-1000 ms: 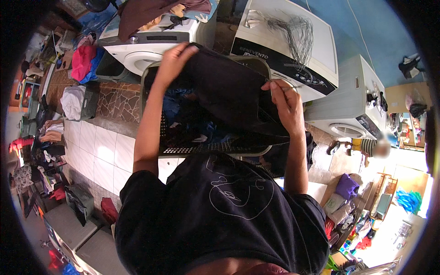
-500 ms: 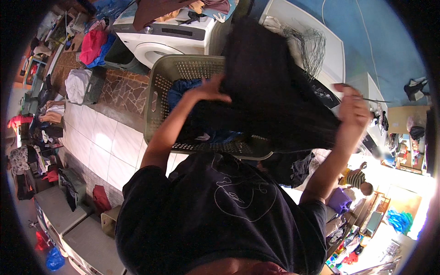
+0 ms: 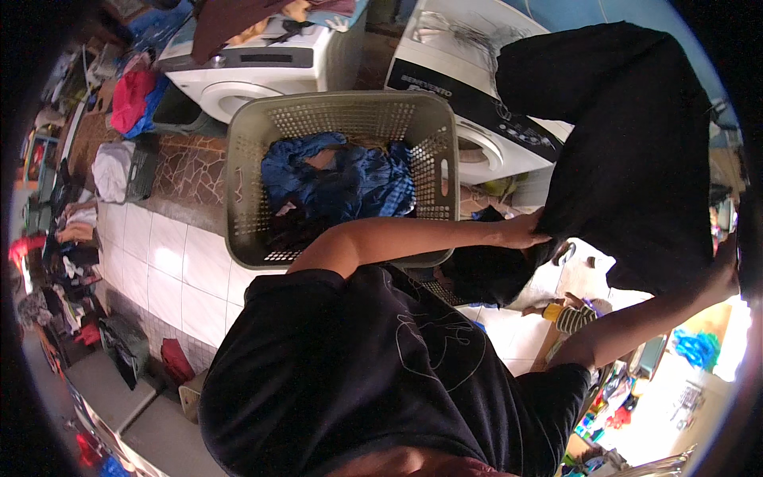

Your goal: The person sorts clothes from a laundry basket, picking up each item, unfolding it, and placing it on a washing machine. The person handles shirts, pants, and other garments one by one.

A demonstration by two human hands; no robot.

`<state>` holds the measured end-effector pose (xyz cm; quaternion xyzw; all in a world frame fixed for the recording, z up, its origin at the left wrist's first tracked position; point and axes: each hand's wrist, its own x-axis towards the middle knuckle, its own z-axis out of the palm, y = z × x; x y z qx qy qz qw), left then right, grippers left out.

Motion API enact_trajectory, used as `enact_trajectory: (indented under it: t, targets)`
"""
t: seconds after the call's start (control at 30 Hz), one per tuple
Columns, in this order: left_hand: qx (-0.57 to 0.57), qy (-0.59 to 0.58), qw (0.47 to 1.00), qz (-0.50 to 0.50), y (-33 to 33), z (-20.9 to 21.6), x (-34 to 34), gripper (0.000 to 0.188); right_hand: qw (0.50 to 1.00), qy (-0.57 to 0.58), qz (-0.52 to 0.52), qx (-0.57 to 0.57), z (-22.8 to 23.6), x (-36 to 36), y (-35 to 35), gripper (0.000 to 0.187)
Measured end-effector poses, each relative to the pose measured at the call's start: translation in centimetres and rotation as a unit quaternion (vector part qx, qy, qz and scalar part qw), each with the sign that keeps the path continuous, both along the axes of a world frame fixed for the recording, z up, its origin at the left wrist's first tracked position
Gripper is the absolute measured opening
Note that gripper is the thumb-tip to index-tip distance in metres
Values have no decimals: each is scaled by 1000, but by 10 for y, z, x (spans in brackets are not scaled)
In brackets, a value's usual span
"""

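A large black garment point(image 3: 636, 143) hangs spread out at the right, lifted clear of the basket; I cannot tell its exact kind. My left hand point(image 3: 526, 230) reaches across to the right and grips its lower left edge. At the lower right edge, my right hand point(image 3: 722, 266) is closed on the same cloth, with its fingers partly hidden. In front of me stands a perforated olive-grey laundry basket point(image 3: 245, 187), with crumpled blue clothes point(image 3: 342, 179) and some dark cloth in it. More black clothes point(image 3: 485, 274) lie heaped just right of that basket.
Behind the basket are a white front-loading washing machine point(image 3: 278, 75) and a second white machine point(image 3: 520, 115) with wire hangers on top. A person in a striped top point(image 3: 574, 319) is low down at the right. Grey bins point(image 3: 99, 381) stand at the lower left.
Both hands have carried the black garment from over the basket to the right. The basket's blue contents now show. My view has shifted, and the person in stripes appears closer in.
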<state>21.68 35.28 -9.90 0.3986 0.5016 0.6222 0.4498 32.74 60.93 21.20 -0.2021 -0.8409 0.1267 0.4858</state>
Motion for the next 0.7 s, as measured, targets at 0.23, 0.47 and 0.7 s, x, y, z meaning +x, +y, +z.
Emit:
enact_trajectory:
  t: [0.23, 0.47, 0.7]
  targets:
    - [-116, 6, 964, -240, 41, -92, 70, 73, 991, -94, -53, -73, -94, 55, -20, 31]
    - [-124, 245, 893, -357, 9, -153, 86, 66, 901, -180, -23, -394, -296, 88, -48, 28]
    - [-125, -205, 940, -243, -81, -90, -43, 35, 764, -200, -46, -612, -535, 152, -61, 22]
